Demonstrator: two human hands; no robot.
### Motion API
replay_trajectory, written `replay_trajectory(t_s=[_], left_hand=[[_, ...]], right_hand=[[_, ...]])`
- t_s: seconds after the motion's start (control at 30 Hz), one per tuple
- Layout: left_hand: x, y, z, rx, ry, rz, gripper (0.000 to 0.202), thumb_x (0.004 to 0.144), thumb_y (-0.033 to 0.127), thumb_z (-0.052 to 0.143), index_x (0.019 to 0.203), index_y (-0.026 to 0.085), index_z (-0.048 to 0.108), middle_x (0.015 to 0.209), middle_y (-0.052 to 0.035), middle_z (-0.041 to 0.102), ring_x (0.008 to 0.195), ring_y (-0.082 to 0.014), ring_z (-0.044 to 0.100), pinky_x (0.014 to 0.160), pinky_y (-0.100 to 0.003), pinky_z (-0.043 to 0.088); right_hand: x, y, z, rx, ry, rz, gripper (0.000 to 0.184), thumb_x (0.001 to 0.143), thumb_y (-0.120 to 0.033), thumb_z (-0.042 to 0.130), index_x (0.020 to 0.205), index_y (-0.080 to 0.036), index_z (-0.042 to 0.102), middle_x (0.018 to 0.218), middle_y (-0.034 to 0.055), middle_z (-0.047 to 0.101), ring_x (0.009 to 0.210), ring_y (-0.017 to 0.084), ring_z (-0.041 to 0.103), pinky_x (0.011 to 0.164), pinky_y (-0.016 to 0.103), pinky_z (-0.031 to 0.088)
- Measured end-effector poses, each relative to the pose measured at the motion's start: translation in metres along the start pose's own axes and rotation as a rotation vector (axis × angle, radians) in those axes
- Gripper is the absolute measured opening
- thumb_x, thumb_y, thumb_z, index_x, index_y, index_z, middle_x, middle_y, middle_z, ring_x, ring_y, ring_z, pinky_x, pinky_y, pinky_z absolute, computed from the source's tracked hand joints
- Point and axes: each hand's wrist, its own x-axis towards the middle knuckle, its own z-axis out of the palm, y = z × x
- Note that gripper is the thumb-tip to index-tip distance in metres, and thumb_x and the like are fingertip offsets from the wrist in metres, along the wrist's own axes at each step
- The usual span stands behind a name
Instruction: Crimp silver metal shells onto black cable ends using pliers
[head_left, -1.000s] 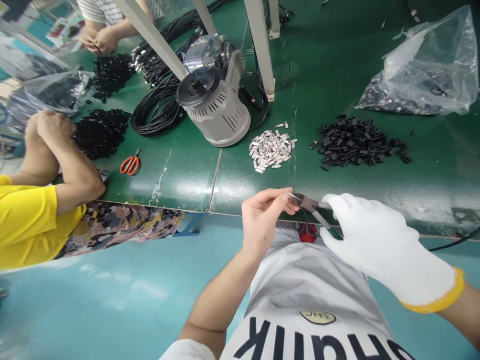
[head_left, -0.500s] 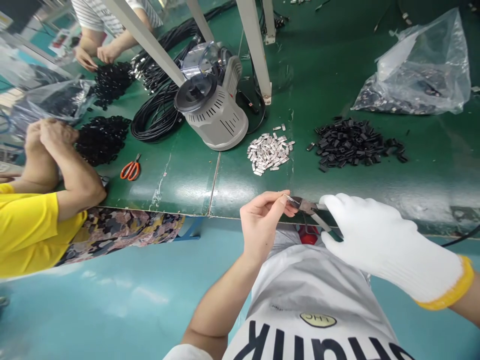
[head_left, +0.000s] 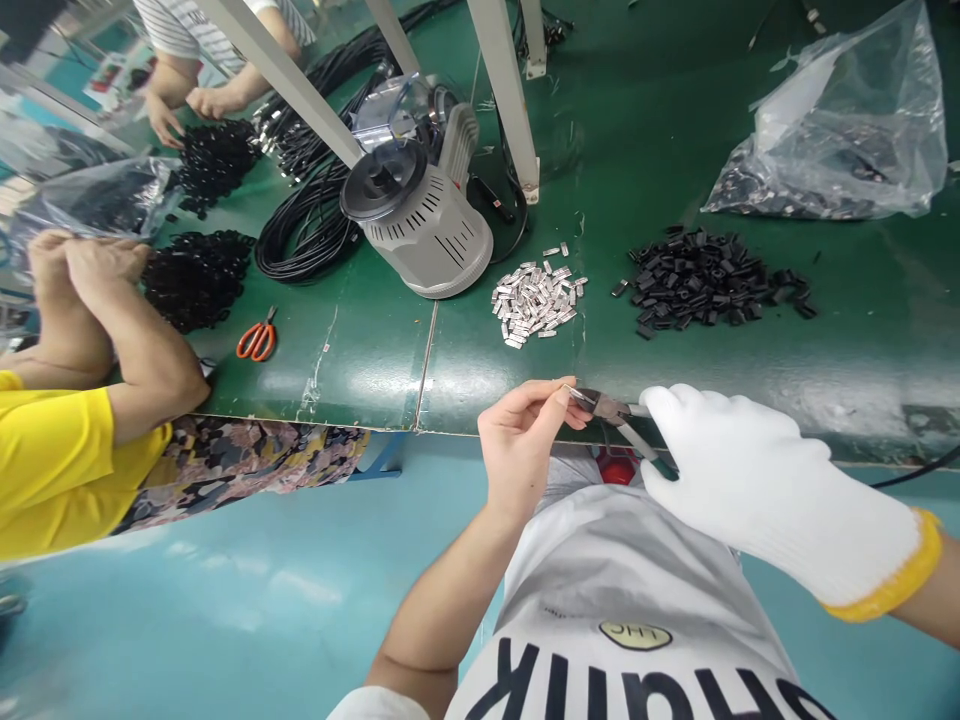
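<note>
- The left hand [head_left: 521,445], bare, is narrowly pinched: thumb and forefinger hold a small silver metal piece [head_left: 572,393] right at the nose of the pliers.
- The right hand [head_left: 750,480], in a white knit glove with a yellow cuff, is closed around the handles of the pliers [head_left: 600,405].
- The hands are close together just past the near edge of the green table [head_left: 825,120], above the person's lap.
- A loose heap of silver pieces [head_left: 534,302] and a larger heap of black pieces [head_left: 705,280] lie side by side on the table, well ahead of the hands.
- A clear plastic bag [head_left: 840,130] holding more dark pieces lies beyond the black heap.
- No finished pieces can be told apart on the table, so how much is done and how much is left cannot be judged beyond these heaps.
- To the left stand a grey vented machine [head_left: 420,225], coils of black cable [head_left: 307,235], and orange-handled scissors [head_left: 256,340].
- A co-worker's yellow sleeve [head_left: 45,460] and folded arms [head_left: 112,320] sit at the table's left side.
</note>
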Motion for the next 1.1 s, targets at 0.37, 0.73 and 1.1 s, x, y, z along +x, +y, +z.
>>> replay_trajectory(t_s=[0.37,0.73,1.1], left_hand=[[0.0,0.001,-0.004,-0.078,-0.034,-0.03,0.017,0.087,0.036,0.09,0.094,0.021,0.086,0.079,-0.0017,0.081,0.065,-0.0144,0.076,0.067,-0.027,0.065],[0.001,0.0,-0.007,-0.104,-0.067,-0.083,0.027,0.082,0.042,0.093,0.091,0.02,0.082,0.075,-0.002,0.078,0.064,-0.0144,0.074,0.067,-0.028,0.064],[0.001,0.001,-0.008,-0.134,-0.124,-0.1,0.028,0.084,0.041,0.093,0.092,0.018,0.081,0.073,-0.0016,0.075,0.065,-0.0137,0.073,0.068,-0.026,0.062]], right_hand=[[0.013,0.007,-0.004,-0.028,-0.056,-0.056,0.035,0.09,-0.047,0.051,0.118,-0.026,0.056,0.107,0.0082,0.059,0.088,0.022,0.056,0.067,0.03,0.022],[0.004,0.006,-0.012,0.212,-0.208,0.027,0.038,0.084,-0.049,0.056,0.12,-0.037,0.056,0.111,-0.0025,0.068,0.091,0.025,0.064,0.069,0.035,0.033],[0.006,0.012,-0.014,0.3,-0.309,0.0,0.031,0.085,-0.053,0.057,0.109,-0.034,0.058,0.102,-0.0038,0.07,0.079,0.02,0.062,0.063,0.034,0.038]])
